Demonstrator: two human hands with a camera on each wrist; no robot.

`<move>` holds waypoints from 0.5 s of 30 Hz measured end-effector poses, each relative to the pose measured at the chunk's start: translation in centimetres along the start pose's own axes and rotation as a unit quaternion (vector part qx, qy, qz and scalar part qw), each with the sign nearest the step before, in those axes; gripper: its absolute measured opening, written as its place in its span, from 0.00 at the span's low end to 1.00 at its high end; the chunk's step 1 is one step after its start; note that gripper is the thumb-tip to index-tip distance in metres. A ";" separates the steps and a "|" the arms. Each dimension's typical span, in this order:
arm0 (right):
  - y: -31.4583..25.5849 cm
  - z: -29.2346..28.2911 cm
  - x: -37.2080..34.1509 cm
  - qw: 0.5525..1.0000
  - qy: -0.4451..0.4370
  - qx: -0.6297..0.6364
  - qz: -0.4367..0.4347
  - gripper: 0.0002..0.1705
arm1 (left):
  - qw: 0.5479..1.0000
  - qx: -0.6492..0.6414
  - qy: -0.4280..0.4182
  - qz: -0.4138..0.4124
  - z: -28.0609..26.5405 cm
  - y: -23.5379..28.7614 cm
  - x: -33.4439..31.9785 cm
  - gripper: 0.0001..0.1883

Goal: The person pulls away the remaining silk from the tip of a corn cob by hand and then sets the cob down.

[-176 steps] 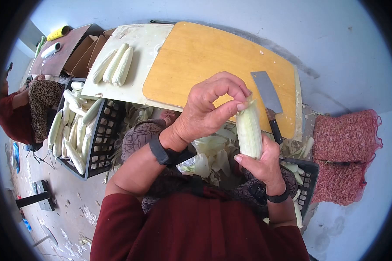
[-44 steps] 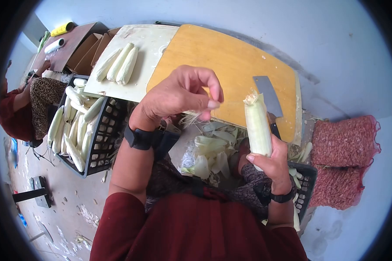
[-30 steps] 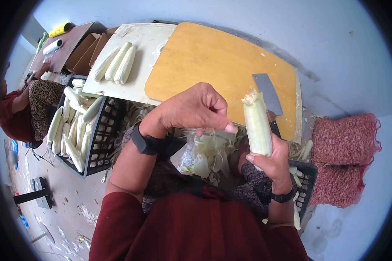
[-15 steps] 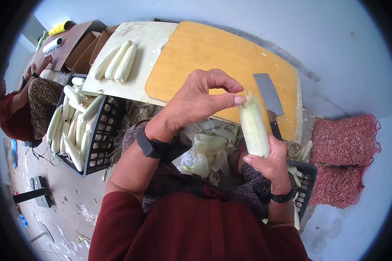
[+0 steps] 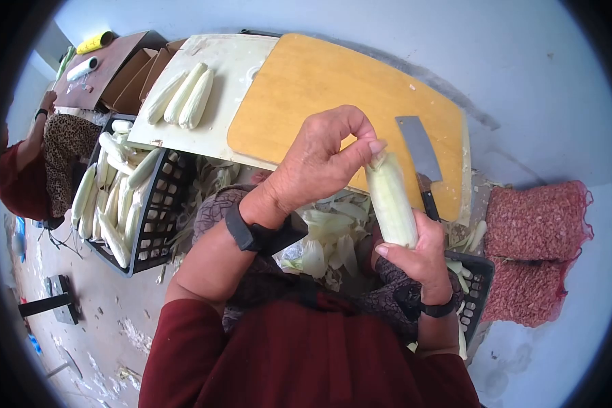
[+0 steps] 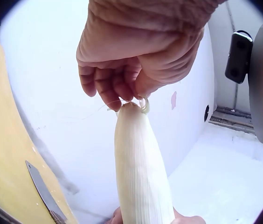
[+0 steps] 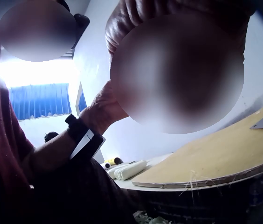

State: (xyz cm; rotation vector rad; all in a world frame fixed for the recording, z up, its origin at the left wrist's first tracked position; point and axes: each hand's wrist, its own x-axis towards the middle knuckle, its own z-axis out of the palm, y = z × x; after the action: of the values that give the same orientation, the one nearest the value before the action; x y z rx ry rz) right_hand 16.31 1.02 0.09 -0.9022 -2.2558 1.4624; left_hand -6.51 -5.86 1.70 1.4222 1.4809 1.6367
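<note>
My right hand (image 5: 421, 251) holds an ear of corn (image 5: 392, 204) in pale husk by its lower end, upright and leaning a little left. At its tip, my left hand (image 5: 319, 158) pinches between thumb and fingers. The left wrist view shows the left hand (image 6: 136, 56) bent over the tip of the corn (image 6: 141, 163), with fine silk strands at the fingertips. A blurred patch hides most of the right hand and the corn in the right wrist view.
A cleaver (image 5: 419, 149) lies on the yellow board (image 5: 313, 88). Three husked ears (image 5: 180, 97) lie on the white board to the left. A black crate (image 5: 149, 224) is full of ears. Loose husks (image 5: 326, 231) lie below, with red mesh sacks (image 5: 537, 221) at right. Another person sits far left.
The left hand was away from the ear with silk strands, dipped over the husk pile, then came back to the tip. The ear has tilted left, towards the left hand.
</note>
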 end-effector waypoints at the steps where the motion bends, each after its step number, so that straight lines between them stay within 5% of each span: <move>1: 0.0 -0.1 0.0 1.000 0.002 -0.001 -0.001 0.28 | 1.000 -0.005 0.006 -0.006 0.1 0.1 0.0 0.07; 10: -0.6 -0.4 -0.6 0.999 -0.001 0.039 0.018 0.27 | 0.982 -0.143 0.122 -0.027 -1.7 -0.1 0.9 0.19; 15: -0.7 -0.9 -0.9 0.991 0.014 0.130 0.005 0.26 | 0.989 -0.092 0.061 -0.103 -1.6 0.2 0.8 0.17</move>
State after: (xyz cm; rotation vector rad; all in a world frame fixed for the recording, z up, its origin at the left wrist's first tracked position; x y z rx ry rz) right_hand 17.25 0.86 1.19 -0.8474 -1.9833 1.6874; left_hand -8.21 -5.84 2.41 1.0504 1.4473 1.7059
